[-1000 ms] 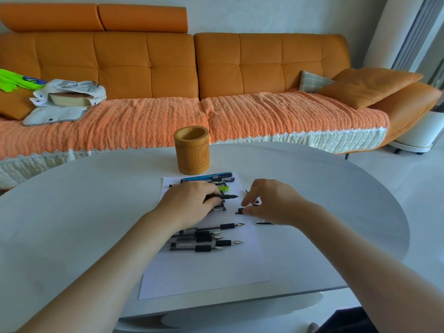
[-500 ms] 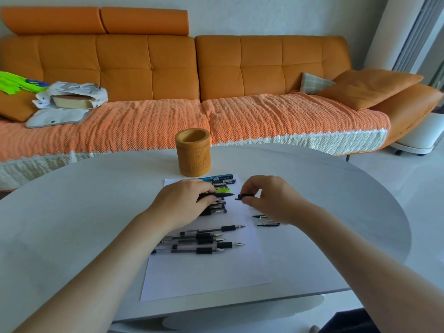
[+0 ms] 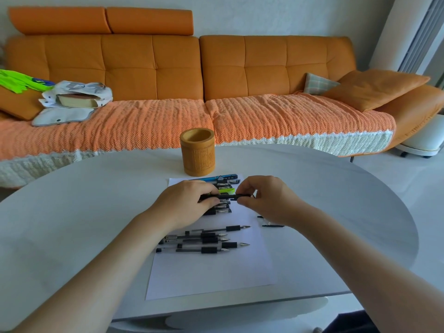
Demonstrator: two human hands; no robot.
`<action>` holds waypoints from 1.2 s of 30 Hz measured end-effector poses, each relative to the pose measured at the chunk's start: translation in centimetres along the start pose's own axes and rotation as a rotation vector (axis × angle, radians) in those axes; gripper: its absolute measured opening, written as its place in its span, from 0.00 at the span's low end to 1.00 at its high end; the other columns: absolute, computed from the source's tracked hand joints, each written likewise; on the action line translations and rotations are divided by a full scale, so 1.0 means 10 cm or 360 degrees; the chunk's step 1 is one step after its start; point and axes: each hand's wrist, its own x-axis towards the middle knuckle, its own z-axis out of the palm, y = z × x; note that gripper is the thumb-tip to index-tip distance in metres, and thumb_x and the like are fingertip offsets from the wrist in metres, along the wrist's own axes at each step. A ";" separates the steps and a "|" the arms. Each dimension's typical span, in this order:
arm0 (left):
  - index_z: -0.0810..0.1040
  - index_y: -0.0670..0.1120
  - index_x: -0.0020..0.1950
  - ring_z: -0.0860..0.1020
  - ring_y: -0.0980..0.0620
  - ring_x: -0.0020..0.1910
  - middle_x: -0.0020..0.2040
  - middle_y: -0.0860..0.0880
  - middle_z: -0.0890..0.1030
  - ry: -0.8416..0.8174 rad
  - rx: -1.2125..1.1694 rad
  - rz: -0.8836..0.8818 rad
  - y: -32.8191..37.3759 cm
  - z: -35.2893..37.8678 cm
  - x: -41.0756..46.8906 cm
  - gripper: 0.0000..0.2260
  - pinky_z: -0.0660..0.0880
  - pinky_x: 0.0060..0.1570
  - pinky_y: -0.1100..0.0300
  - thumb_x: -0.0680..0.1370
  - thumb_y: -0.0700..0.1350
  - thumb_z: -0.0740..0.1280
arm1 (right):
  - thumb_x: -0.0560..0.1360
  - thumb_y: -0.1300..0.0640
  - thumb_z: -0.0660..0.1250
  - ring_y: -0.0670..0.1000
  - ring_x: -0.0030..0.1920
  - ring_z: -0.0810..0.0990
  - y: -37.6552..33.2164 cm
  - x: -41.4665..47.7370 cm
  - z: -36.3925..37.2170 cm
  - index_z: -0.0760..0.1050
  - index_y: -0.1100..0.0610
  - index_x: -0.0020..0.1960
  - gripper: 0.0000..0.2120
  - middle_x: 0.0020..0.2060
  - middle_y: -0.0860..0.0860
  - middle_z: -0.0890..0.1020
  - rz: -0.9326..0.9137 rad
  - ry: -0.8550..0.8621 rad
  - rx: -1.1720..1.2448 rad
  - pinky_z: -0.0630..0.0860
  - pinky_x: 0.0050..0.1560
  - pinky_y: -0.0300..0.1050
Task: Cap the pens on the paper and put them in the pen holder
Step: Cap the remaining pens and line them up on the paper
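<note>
My left hand point(image 3: 189, 205) grips a black pen point(image 3: 225, 196) by its barrel, held level above the white paper point(image 3: 206, 272). My right hand point(image 3: 264, 200) pinches a black cap point(image 3: 243, 195) that sits on the pen's tip end. Several uncapped black pens point(image 3: 209, 239) lie in a row on the paper nearer to me. Further pens, a blue one point(image 3: 223, 177) and a green one point(image 3: 227, 190) among them, lie at the paper's far end. The brown cylindrical pen holder point(image 3: 197, 152) stands upright just beyond the paper, with nothing showing inside. Loose caps point(image 3: 272, 225) lie right of the paper.
The grey oval table point(image 3: 72, 224) carries everything. Behind it runs an orange sofa point(image 3: 216, 75) with a book and cloth items point(image 3: 74, 98) at its left and cushions point(image 3: 374, 88) at its right.
My right hand picked a cap off the table, carried it left and up, and brought it onto the tip of the pen that my left hand holds. The hands now meet.
</note>
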 end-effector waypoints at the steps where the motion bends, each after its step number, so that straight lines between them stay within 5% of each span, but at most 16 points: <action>1: 0.79 0.60 0.56 0.76 0.55 0.52 0.54 0.58 0.80 -0.0011 -0.0020 -0.0003 0.00 -0.01 0.00 0.09 0.75 0.51 0.52 0.79 0.56 0.63 | 0.74 0.51 0.72 0.34 0.31 0.74 0.00 0.00 0.01 0.81 0.45 0.48 0.04 0.42 0.43 0.82 0.0008 0.0010 0.0035 0.66 0.34 0.30; 8: 0.80 0.56 0.58 0.76 0.56 0.48 0.48 0.57 0.80 -0.0162 -0.0239 -0.0006 0.04 -0.03 -0.03 0.10 0.73 0.50 0.58 0.81 0.50 0.61 | 0.75 0.53 0.71 0.42 0.28 0.70 -0.06 -0.02 0.06 0.81 0.45 0.49 0.05 0.41 0.41 0.81 -0.0070 0.0022 0.0051 0.69 0.33 0.33; 13: 0.77 0.50 0.38 0.74 0.56 0.38 0.37 0.53 0.78 -0.0222 -0.0252 -0.0045 0.02 -0.10 -0.02 0.13 0.70 0.41 0.59 0.82 0.49 0.61 | 0.74 0.54 0.72 0.39 0.29 0.72 -0.08 -0.01 0.06 0.84 0.48 0.49 0.05 0.30 0.34 0.79 -0.0018 0.0103 0.0135 0.66 0.31 0.29; 20: 0.82 0.46 0.50 0.76 0.58 0.45 0.43 0.53 0.78 -0.0236 -0.0257 0.0053 -0.01 -0.17 -0.10 0.10 0.73 0.51 0.57 0.81 0.47 0.62 | 0.77 0.55 0.69 0.41 0.35 0.75 -0.15 -0.08 0.18 0.85 0.51 0.48 0.05 0.33 0.41 0.78 -0.0320 0.0174 -0.0110 0.66 0.33 0.33; 27: 0.84 0.46 0.52 0.74 0.56 0.42 0.40 0.52 0.76 -0.0013 -0.0263 0.0249 -0.10 -0.17 -0.20 0.07 0.70 0.41 0.60 0.79 0.42 0.67 | 0.78 0.57 0.67 0.52 0.32 0.76 -0.27 -0.09 0.24 0.84 0.51 0.48 0.07 0.34 0.51 0.82 -0.0245 0.0061 0.0173 0.73 0.35 0.48; 32: 0.85 0.51 0.55 0.75 0.61 0.43 0.41 0.57 0.76 0.0022 -0.0226 0.0230 -0.19 -0.16 -0.22 0.08 0.66 0.40 0.70 0.78 0.44 0.69 | 0.78 0.52 0.66 0.45 0.29 0.71 -0.31 -0.04 0.29 0.82 0.47 0.46 0.06 0.33 0.44 0.79 -0.0133 -0.0102 0.0081 0.70 0.33 0.43; 36: 0.83 0.55 0.58 0.74 0.58 0.47 0.47 0.57 0.75 -0.0071 -0.0169 0.0115 -0.21 -0.08 -0.22 0.10 0.73 0.50 0.56 0.78 0.47 0.69 | 0.75 0.47 0.70 0.40 0.38 0.74 -0.26 0.04 0.26 0.83 0.43 0.51 0.06 0.45 0.40 0.80 -0.0168 -0.0059 -0.0229 0.73 0.42 0.41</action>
